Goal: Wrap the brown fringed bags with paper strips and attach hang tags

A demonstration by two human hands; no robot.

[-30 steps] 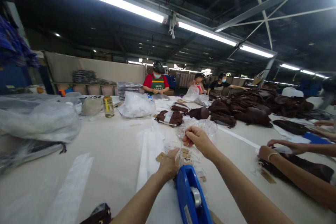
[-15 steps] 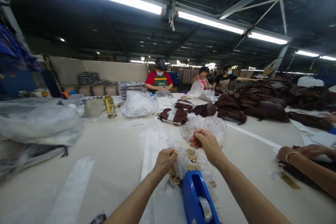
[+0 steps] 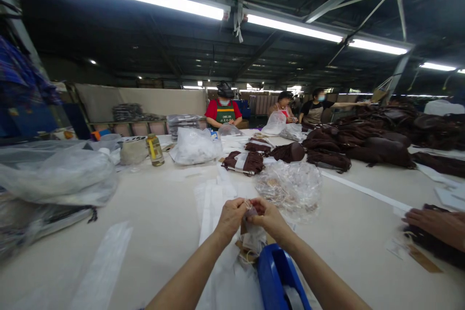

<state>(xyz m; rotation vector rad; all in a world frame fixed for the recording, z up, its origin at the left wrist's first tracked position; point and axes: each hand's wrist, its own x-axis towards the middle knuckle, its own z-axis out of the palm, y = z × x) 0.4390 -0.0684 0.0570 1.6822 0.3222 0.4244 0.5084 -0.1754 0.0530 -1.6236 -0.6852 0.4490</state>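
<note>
My left hand [image 3: 231, 218] is closed, pinching the white string of a hang tag [image 3: 248, 213] in front of me. Meeting it from the other side, my right hand [image 3: 269, 220] has its fingers closed on the same tag, which looks wrapped in clear plastic. Fingertips hide part of the tag. Under both hands lies a pile of brown card tags with white strings and clear packets [image 3: 250, 244]. A blue tape dispenser [image 3: 271, 266] stands by my right forearm. Just beyond my right hand sits a clear plastic bag of small tags [image 3: 290, 186].
White paper strips [image 3: 209, 203] lie left of the pile. Dark brown bundled bags [image 3: 243, 162] are farther back, with a large heap [image 3: 378, 145] at right. A co-worker's hand [image 3: 436, 225] rests on brown material. A bottle [image 3: 155, 151] and plastic bags [image 3: 58, 174] stand left.
My right hand has moved left and down from near the clear bag to meet my left hand. Both now hold the tag together. The co-worker's hand at right has shifted.
</note>
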